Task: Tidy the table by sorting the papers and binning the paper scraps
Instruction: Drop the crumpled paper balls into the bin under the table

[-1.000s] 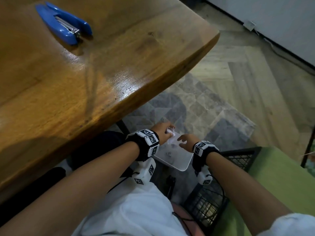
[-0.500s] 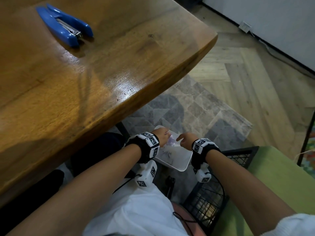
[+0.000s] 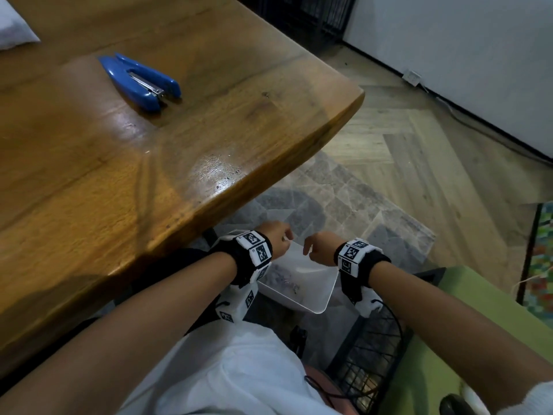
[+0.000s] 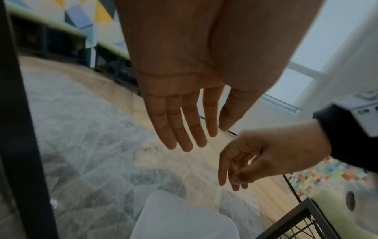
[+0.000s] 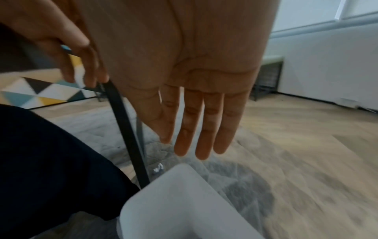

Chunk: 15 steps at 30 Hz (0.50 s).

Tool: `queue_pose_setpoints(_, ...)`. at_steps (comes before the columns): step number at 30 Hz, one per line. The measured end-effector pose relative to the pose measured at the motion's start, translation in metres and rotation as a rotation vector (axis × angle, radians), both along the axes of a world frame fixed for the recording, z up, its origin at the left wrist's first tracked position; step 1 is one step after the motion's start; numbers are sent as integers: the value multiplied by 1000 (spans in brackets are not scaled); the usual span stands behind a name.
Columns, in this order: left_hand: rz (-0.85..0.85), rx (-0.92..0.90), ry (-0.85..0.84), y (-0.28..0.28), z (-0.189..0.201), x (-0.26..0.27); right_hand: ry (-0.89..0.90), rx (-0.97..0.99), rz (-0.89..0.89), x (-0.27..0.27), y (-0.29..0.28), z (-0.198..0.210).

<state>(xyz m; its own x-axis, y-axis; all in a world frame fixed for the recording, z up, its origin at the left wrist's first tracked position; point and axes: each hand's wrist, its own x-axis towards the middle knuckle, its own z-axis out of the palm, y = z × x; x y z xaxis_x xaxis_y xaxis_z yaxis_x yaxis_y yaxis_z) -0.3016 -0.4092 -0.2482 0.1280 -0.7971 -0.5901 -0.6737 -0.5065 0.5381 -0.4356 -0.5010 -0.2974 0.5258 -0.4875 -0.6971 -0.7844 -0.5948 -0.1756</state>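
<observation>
Since a second ago the person's head has lifted, so more of the table point(image 3: 209, 121) shows, and both hands have come up slightly above the bin point(image 3: 302, 292); the white scrap pinched by the left hand earlier is no longer at its fingertips. The left hand point(image 3: 273, 236) hangs with straight, spread fingers point(image 4: 180, 122) and holds nothing. The right hand point(image 3: 320, 248) is also released: its fingers look loosely curled from the left wrist camera and straight from its own, and no paper is seen in it. The white plastic bin stands on the patterned rug point(image 3: 359, 211) at about 5 o'clock from the table's rounded corner, directly under both hands, with a dark smudged litter of scraps point(image 3: 287, 283) lying on its floor. Paper scraps of this kind are probably featherlight, limp and easily scattered by a draught, so they are best gathered in a fingertip pinch or swept together into a cupped palm. A blue stapler point(image 3: 140, 80) lies at 10 o'clock on the tabletop, and the corner of a white sheet point(image 3: 13, 28) shows at the far 10 o'clock edge. No brand or readable writing is visible; the black-and-white coded squares on the wristbands point(image 3: 257, 247) carry only patterns.
</observation>
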Motion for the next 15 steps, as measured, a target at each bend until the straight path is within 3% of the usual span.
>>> queue_pose_setpoints(7, -118, -177, -117, 19, 52, 8, -64, -117, 257, 21, 16, 94)
queue_pose_setpoints(15, -186, -447, -171, 82, 161, 39, -159, -225, 498, 54, 53, 199)
